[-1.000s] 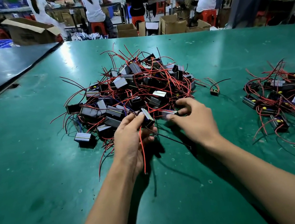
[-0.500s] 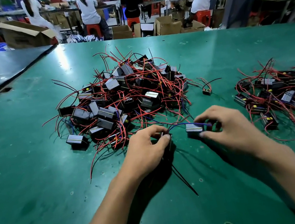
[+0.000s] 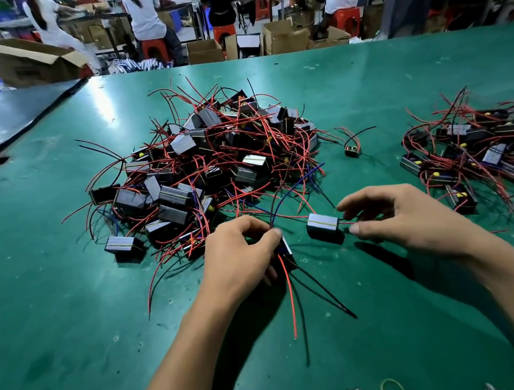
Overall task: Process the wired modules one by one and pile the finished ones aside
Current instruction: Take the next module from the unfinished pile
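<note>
Module (image 3: 323, 226) sits just left of right grip (image 3: 399, 222), wire (image 3: 346, 223) pinched.

Big module heap (image 3: 209, 162) centre; smaller pile (image 3: 486, 149) right; hands (image 3: 317, 239) before.

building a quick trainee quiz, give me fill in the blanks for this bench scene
The right hand pinches a ____ wire on the grey module.
The left hand grips a dark module; the table is ____.
The smaller pile lies to the person's ____.
Missing: red; green; right.
</note>
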A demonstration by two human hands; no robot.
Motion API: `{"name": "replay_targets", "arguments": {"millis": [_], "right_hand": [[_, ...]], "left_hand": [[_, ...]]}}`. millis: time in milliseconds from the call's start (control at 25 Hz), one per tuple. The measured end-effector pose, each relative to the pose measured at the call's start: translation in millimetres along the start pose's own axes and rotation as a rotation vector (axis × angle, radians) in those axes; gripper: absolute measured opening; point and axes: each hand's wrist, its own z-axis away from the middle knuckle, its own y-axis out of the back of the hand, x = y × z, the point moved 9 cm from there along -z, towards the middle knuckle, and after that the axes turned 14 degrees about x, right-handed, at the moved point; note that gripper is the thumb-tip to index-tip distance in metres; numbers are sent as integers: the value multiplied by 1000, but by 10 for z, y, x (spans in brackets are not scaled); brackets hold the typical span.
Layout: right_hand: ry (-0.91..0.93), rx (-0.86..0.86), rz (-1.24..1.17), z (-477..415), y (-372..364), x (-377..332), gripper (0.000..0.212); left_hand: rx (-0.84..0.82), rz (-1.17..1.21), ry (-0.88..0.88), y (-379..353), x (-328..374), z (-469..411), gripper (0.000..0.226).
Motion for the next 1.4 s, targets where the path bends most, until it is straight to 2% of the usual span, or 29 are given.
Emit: {"name": "replay_targets", "arguments": {"millis": [80,200,280,400,560,640,720,800,840,960,1040,1160,1280,1400], "right_hand": [[-8,123,-59,-32,96,22,21],[-60,238,-300,-32,136,43,14],[-71,210,-360,-16,64,42,12],[-69,110,-406,21,-77,-2,17],[-124,4,-645,42,-147,-80,19],[-156,-41,-676,52,-167,-83,20],[-136,0,-565,56,-148,-38,23],[-54,76,-361,68,-115,-29,26],[16,96,-245,72,-107,-64,29],[267,48,24,109,-193,-244,36],[358,-9,115,151,-289,-313,39],[412,-45,192,187,-350,-312,42],[422,24,276,155,-269,-289,28],[394,113,329,125,-139,-251,17]], "left_hand": [[27,117,79,5,-29,8,16],[21,174,130,-13,-45,34,25],[17,59,27,-25,13,55,28],[162,-211,-227,114,172,35,29],[117,-218,-285,111,218,41,27],[185,-169,-326,152,310,99,30],[268,22,-348,236,423,178,42],[213,231,-352,206,496,251,38],[159,248,-389,152,542,295,30],[4,73,-555,-45,635,414,4],[-67,-69,-608,-133,605,420,8],[-129,-185,-618,-167,531,394,14],[-137,-204,-621,-157,541,388,17],[-151,-243,-672,-193,567,424,10]]}}
